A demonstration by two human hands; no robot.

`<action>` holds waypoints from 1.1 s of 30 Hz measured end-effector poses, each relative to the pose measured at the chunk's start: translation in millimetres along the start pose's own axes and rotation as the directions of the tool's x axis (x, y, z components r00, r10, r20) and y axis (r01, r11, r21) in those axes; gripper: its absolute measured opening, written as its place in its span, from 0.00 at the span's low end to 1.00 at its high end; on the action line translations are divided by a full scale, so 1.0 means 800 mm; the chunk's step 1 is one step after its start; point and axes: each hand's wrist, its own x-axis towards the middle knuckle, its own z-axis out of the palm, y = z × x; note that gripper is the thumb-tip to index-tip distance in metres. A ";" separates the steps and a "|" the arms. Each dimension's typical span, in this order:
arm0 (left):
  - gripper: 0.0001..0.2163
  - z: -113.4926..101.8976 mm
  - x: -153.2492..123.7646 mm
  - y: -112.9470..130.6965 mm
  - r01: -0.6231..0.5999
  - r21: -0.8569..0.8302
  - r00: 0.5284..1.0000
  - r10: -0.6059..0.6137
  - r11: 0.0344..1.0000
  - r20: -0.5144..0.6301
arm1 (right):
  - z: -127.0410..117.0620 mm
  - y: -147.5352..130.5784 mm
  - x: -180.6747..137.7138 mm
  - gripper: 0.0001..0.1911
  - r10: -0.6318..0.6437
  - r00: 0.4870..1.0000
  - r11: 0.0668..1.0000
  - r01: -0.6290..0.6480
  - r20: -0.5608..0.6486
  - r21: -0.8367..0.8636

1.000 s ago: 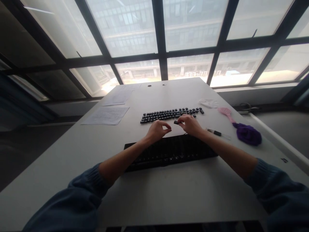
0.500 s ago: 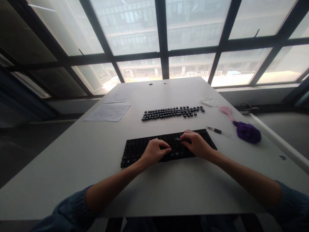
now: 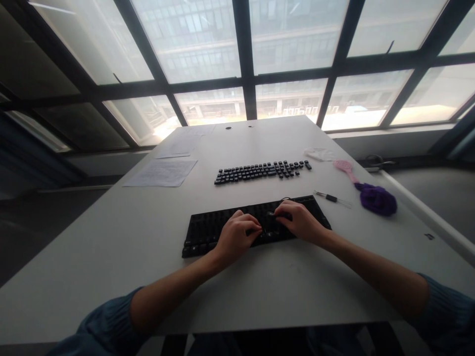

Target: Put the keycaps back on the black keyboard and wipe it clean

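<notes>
A black keyboard [image 3: 208,228] lies in front of me, with most of its keys stripped and a row of keycaps along its front left edge. My left hand [image 3: 239,235] rests over its middle, thumb and fingertips pinched together near the front edge. Whatever that pinch holds, if anything, is hidden. Over the right half, my right hand [image 3: 299,221] is closed, with a small dark keycap [image 3: 270,214] at its fingertips, just above the keyboard. Behind the keyboard, several loose black keycaps [image 3: 245,173] lie in rows on the white table [image 3: 148,222].
A wire keycap puller [image 3: 331,198] with a dark handle lies right of the keyboard. Beyond it are a pink brush [image 3: 345,167], a purple cloth [image 3: 377,200] and a clear plastic bag [image 3: 318,154]. Paper sheets [image 3: 161,173] lie at the left. Windows stand behind the table.
My left thumb and fingertips have come closer together over the keyboard. My right hand stays nearly in place with the keycap. The whole view has shifted slightly.
</notes>
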 end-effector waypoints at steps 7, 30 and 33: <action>0.03 -0.007 0.000 0.003 -0.054 0.037 0.997 0.052 0.998 0.061 | 0.001 0.001 -0.001 0.07 -0.001 1.000 1.000 0.001 -0.005 -0.002; 0.12 0.000 -0.006 0.011 -0.144 0.176 0.988 0.130 0.974 0.087 | 0.006 -0.010 -0.010 0.10 -0.090 0.989 0.996 0.089 0.119 0.018; 0.12 0.000 -0.006 0.011 -0.137 0.156 0.989 0.128 0.978 0.067 | 0.004 -0.012 -0.009 0.09 -0.093 0.988 0.996 0.091 0.125 0.023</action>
